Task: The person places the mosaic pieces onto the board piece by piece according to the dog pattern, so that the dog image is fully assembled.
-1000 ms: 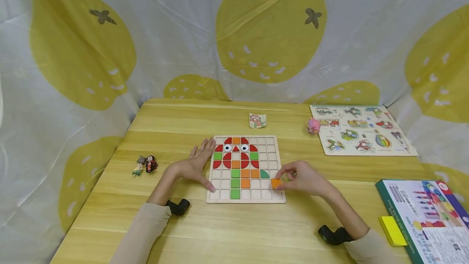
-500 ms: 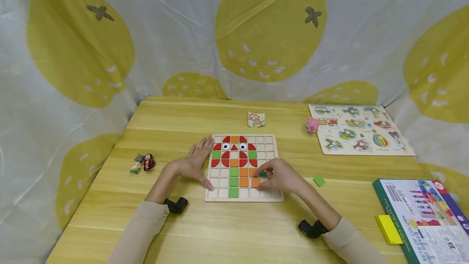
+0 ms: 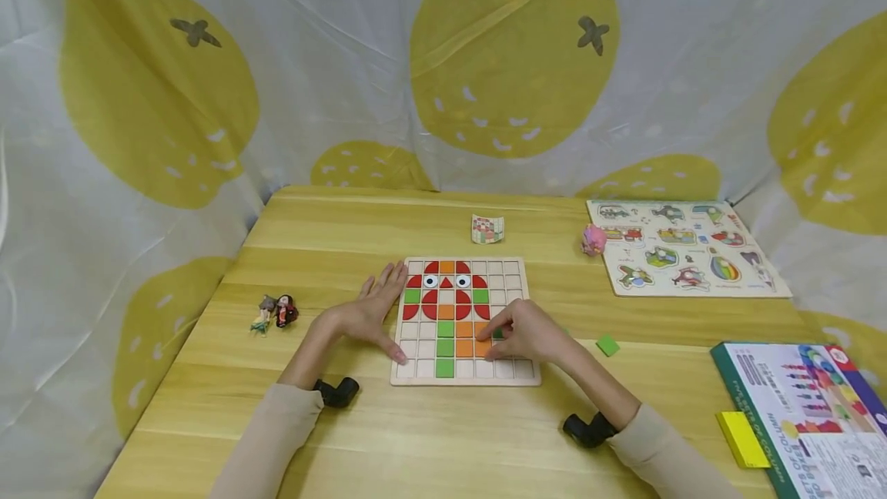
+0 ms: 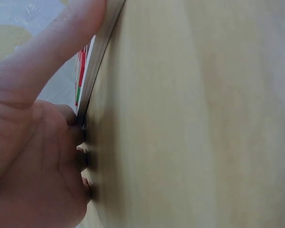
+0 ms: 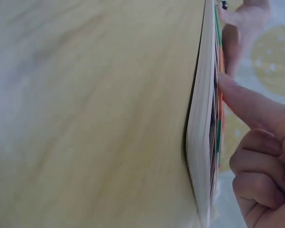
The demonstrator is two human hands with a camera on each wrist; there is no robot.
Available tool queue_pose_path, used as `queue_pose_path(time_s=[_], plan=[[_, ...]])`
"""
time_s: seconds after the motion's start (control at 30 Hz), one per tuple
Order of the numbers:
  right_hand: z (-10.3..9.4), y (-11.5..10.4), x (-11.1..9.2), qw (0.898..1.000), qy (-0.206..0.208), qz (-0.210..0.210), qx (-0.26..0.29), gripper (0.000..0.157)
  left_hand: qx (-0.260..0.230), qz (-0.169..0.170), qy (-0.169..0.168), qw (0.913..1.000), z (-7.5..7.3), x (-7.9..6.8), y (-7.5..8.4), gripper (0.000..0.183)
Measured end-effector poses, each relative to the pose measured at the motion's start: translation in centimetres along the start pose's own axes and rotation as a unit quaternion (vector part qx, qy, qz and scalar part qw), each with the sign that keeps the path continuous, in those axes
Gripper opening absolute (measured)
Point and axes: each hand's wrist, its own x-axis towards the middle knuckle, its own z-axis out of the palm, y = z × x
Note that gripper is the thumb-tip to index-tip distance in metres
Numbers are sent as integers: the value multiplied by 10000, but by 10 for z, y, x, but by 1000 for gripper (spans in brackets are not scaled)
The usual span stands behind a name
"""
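Note:
A wooden grid board [image 3: 426, 347] lies mid-table, with red, orange and green tiles and two eye pieces forming a bird-like figure. My left hand [image 3: 366, 319] rests at its left edge, fingers spread and thumb across the lower left corner. My right hand [image 3: 527, 333] pinches an orange square tile [image 3: 483, 349] between thumb and index finger, in a cell right of another orange square. In the right wrist view the thumb [image 5: 242, 97] touches the tile row; the other fingers are curled. A dark green piece [image 3: 498, 334] is mostly hidden by the right hand.
A loose green tile [image 3: 608, 345] lies right of the board. A pattern card [image 3: 488, 229] is behind it. Further right are a pink figurine [image 3: 594, 240], a picture puzzle board [image 3: 693, 252], a box [image 3: 811, 414] and a yellow block [image 3: 744, 440]. Two small dolls [image 3: 275, 313] lie left.
My right hand has carried the orange square leftward from the board's right side into a cell beside the other orange square, uncovering the green tile on the table. The left hand stays put.

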Motion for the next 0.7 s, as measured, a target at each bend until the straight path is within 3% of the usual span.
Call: queue_pose_path(time_s=[0.13,0.3,0.4,0.53,0.7], plan=[[-9,8,-7,9997,36,-48,257,25,7,23,-9,10000,0,1,0,149],[-41,30,-39,9969,775,108,-5,25,-74,41,16,10000,0,-1,0,149],[-60,47,-63,9927,1082,468,-270,28,-108,28,11,9999,1,-3,-1,149],[-76,69,-92,9873,1119,1096,-280,36,-114,54,-17,9999,2,-3,-2,148],[-78,79,-103,9828,1062,1512,-8,40,-148,118,38,9998,2,-1,-1,148]])
